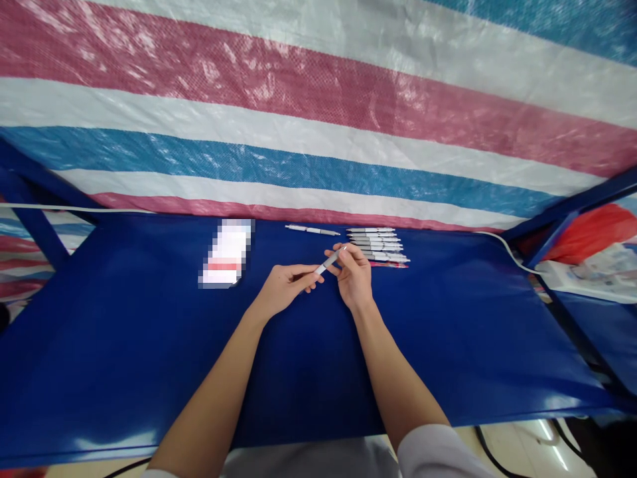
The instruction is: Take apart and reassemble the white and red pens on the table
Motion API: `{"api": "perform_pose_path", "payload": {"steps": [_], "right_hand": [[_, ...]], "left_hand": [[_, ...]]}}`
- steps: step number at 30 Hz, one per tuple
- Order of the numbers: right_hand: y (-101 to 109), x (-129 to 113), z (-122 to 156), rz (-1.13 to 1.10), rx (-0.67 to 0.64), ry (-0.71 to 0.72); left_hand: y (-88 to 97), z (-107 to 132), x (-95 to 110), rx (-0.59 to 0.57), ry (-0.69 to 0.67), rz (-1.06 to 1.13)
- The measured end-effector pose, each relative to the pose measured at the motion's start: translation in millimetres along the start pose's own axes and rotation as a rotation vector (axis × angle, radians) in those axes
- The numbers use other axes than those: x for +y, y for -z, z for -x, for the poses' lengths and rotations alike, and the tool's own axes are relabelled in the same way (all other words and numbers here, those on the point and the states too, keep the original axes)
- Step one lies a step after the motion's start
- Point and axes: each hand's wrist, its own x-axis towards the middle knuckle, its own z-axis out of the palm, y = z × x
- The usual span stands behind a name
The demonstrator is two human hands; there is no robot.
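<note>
Both hands meet over the middle of a blue table (149, 332) and hold one white pen (329, 260) between them. My left hand (286, 287) pinches the pen's lower end with closed fingers. My right hand (354, 273) grips the upper end, fingers curled round it. The pen slants up to the right. Just behind my right hand lies a row of several white pens (378, 247) side by side, with a red one at the near edge. A single white pen (312, 230) lies apart to the left of that row.
A blurred white and red packet (226, 254) lies left of my hands. A striped red, white and blue tarpaulin (318, 119) hangs behind the table. A white cable (507, 249) runs to a power strip (587, 279) on the right, beside a red bag (592, 229).
</note>
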Motion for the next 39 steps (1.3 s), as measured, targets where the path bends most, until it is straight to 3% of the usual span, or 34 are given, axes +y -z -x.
{"api": "perform_pose_path", "payload": {"steps": [4, 6, 9, 12, 16, 20, 24, 28, 34, 36, 39], "right_hand": [[-0.5, 1.3, -0.2, -0.014, 0.014, 0.0], [-1.1, 2.1, -0.8, -0.015, 0.048, 0.004], [-2.3, 3.3, -1.8, -0.006, 0.109, 0.006], [-3.9, 4.1, -2.0, -0.005, 0.155, 0.022], [-3.8, 3.9, -1.3, 0.02, 0.107, 0.024], [-1.2, 3.4, -0.4, 0.008, 0.011, 0.018], [-0.1, 4.3, -0.4, -0.042, -0.038, 0.02], [-1.2, 5.2, -2.2, -0.038, 0.002, -0.005], [-4.4, 6.3, -3.2, -0.01, 0.135, 0.032], [-4.6, 6.6, -2.9, 0.005, 0.146, 0.048], [-3.2, 6.1, -2.3, 0.009, 0.095, 0.05]], "left_hand": [[-0.2, 0.6, -0.6, -0.052, 0.013, 0.012], [-3.8, 0.5, -3.8, 0.027, -0.047, -0.067], [-10.5, -0.2, -10.9, 0.207, -0.241, -0.249], [-13.7, -0.8, -15.3, 0.285, -0.353, -0.344], [-9.3, -0.4, -10.2, 0.229, -0.246, -0.255], [-0.6, 1.0, -0.6, 0.061, -0.048, -0.074], [4.5, 2.0, 1.8, -0.028, 0.025, 0.013], [1.2, 0.8, -5.2, 0.03, -0.042, -0.061], [-9.9, -1.2, -16.8, 0.261, -0.395, -0.321], [-10.3, -0.9, -15.6, 0.261, -0.378, -0.309], [-6.9, 0.1, -9.9, 0.186, -0.215, -0.205]]}}
